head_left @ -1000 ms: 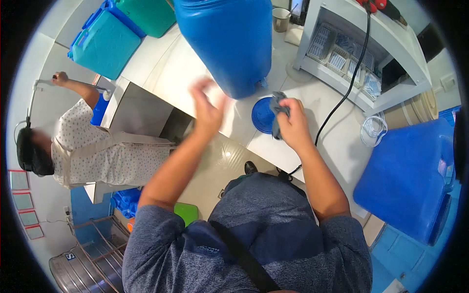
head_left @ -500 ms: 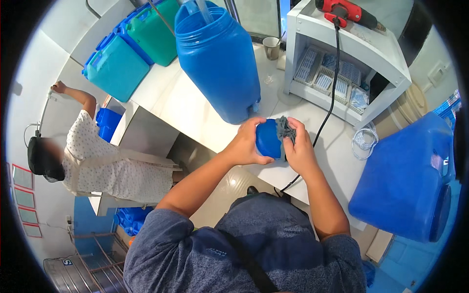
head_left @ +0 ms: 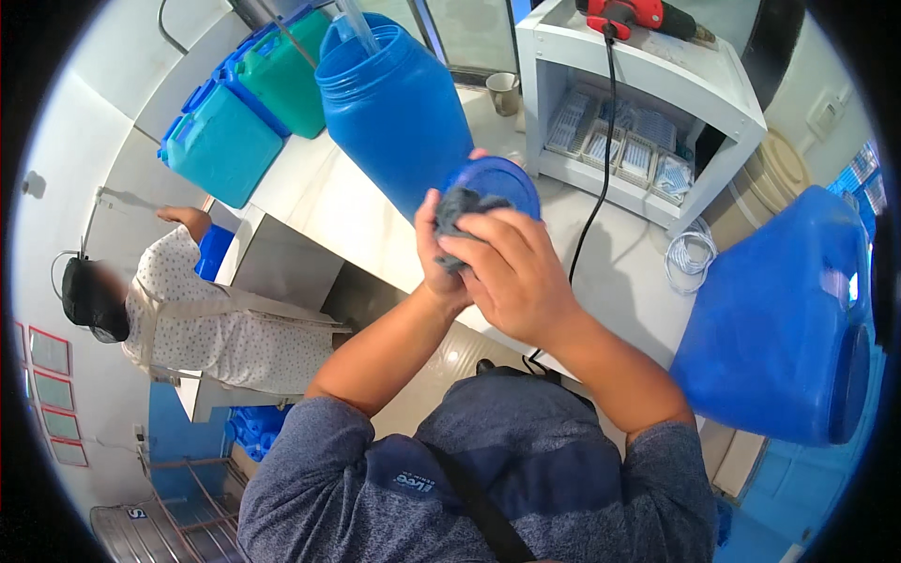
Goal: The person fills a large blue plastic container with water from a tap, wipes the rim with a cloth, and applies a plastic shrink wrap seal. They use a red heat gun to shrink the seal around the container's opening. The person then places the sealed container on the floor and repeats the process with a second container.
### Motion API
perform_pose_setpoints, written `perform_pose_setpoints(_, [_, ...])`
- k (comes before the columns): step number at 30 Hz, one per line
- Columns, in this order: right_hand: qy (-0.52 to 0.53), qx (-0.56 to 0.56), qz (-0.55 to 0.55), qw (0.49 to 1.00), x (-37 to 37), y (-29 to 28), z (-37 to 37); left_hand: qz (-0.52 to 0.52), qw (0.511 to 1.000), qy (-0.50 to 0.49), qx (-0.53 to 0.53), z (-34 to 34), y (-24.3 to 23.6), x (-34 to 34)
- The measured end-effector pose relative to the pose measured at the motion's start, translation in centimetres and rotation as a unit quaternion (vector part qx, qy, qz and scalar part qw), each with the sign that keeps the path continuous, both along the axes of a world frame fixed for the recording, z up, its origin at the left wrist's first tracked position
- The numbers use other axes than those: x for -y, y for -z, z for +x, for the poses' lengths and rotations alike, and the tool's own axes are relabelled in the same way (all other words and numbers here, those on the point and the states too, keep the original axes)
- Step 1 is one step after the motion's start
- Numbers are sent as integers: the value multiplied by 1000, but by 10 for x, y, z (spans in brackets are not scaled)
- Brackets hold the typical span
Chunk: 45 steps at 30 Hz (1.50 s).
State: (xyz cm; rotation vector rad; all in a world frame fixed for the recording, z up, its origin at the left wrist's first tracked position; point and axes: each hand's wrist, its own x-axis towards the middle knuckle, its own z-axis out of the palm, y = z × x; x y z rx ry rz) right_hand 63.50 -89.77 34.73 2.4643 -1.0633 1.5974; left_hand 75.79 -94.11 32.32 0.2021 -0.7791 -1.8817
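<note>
I hold a round blue lid [head_left: 502, 183] up in front of me with my left hand [head_left: 434, 253], whose fingers grip it from behind. My right hand [head_left: 511, 272] presses a grey cloth [head_left: 462, 211] against the lid's face. Just beyond the lid, a large open blue barrel [head_left: 389, 103] stands on the white counter [head_left: 319, 202] with a clear hose running into its mouth.
A white shelf unit [head_left: 648, 103] with packets and a red power tool [head_left: 624, 14] on top stands at the back right, its black cord hanging down. A big blue jerrycan [head_left: 784, 319] sits at right. Teal and green jerrycans [head_left: 235, 127] are far left. Another person [head_left: 216, 319] stands left.
Both hands came together on the lid and lifted it closer to me, the cloth now rubbing its face. My view has shifted, so the barrel and shelf sit nearer the centre.
</note>
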Motion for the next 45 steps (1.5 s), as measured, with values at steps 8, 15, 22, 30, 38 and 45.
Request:
perform_pose_setpoints(8, [54, -11, -36, 998, 2, -24, -26, 7, 997, -18, -75, 0, -29, -5])
perform_pose_setpoints(15, [121, 25, 17, 992, 13, -28, -37, 97, 995, 1, -30, -14, -27, -22])
perform_pose_setpoints(22, [19, -23, -61, 998, -25, -18, -16, -24, 999, 2, -41, -13, -24, -19])
perform_pose_setpoints(30, [135, 56, 133, 980, 12, 20, -61, -11, 998, 19, 54, 3, 42, -44])
perform_pose_setpoints(38, [90, 171, 226, 955, 25, 37, -48, 236, 954, 21, 183, 17, 167, -10])
perform_pose_setpoints(45, [54, 257, 347, 900, 40, 44, -20, -74, 811, -357, 457, 43, 125, -20])
